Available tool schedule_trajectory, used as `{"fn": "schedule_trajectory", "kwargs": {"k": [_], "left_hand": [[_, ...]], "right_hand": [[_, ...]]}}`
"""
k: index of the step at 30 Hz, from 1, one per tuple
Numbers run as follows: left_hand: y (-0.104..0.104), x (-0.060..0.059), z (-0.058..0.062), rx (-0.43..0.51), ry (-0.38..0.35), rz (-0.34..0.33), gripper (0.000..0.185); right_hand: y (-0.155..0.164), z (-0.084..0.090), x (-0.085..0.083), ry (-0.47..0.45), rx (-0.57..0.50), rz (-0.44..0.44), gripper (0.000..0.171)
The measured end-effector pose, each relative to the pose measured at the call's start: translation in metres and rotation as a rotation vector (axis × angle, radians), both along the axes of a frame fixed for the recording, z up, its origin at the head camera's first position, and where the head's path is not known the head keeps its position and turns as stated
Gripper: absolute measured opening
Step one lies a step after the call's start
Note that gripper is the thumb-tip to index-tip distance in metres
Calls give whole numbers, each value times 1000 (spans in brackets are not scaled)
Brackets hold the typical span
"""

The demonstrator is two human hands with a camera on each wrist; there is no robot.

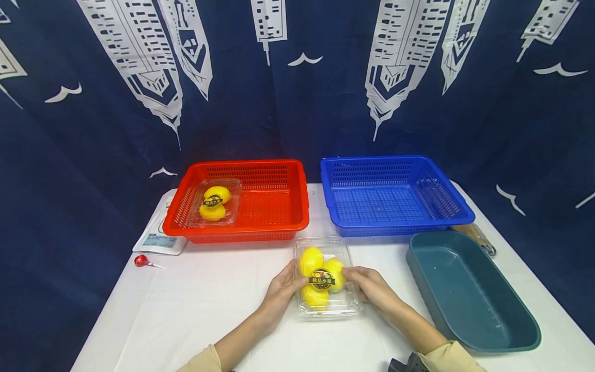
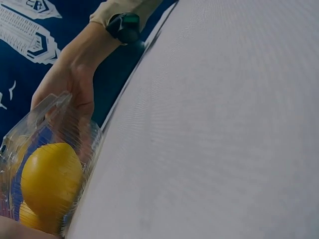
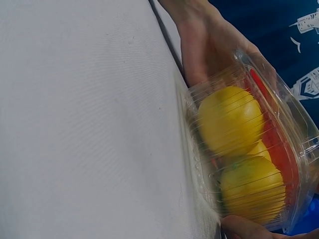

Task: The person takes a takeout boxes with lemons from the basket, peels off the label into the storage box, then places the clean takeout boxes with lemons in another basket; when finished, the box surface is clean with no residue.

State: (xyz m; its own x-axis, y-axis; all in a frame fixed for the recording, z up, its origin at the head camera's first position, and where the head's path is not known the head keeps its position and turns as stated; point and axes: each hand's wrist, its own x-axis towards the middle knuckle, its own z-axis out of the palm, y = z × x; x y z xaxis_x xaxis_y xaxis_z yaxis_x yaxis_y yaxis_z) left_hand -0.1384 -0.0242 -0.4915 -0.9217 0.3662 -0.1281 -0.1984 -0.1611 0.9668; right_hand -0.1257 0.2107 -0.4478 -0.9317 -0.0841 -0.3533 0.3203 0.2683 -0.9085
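A clear plastic clamshell box (image 1: 350, 305) with three yellow lemons (image 1: 311, 261) stands at the front middle of the white table in the head view. Its lid carries a dark round label (image 1: 322, 279). My left hand (image 1: 281, 289) grips the box's left side, thumb over the lid. On the opposite side my right hand (image 1: 374, 292) holds it the same way. The right wrist view shows the lemons (image 3: 232, 122) through the ribbed wall, with my left hand (image 3: 214, 50) at the far side. Some fingers are hidden by the box.
Behind stand a red basket (image 1: 274, 235), holding another clamshell box of lemons (image 1: 217, 201), and a blue basket (image 1: 404, 227). A teal tub (image 1: 474, 289) is at right, partly beside a packaged item (image 1: 476, 237). A red lollipop (image 1: 141, 260) and a white pouch (image 1: 160, 243) lie left.
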Motion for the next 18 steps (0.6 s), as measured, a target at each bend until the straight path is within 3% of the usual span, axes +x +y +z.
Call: {"fn": "schedule_trajectory", "kwargs": {"k": [10,18], "left_hand": [[0,-2,-3,11,12,-13,81],[-1,-2,-5,-12,5,-4,82]], "right_hand": [[0,0,1,-16,-16,-20,60],[4,0,-1,-13,-36,22,62]]}}
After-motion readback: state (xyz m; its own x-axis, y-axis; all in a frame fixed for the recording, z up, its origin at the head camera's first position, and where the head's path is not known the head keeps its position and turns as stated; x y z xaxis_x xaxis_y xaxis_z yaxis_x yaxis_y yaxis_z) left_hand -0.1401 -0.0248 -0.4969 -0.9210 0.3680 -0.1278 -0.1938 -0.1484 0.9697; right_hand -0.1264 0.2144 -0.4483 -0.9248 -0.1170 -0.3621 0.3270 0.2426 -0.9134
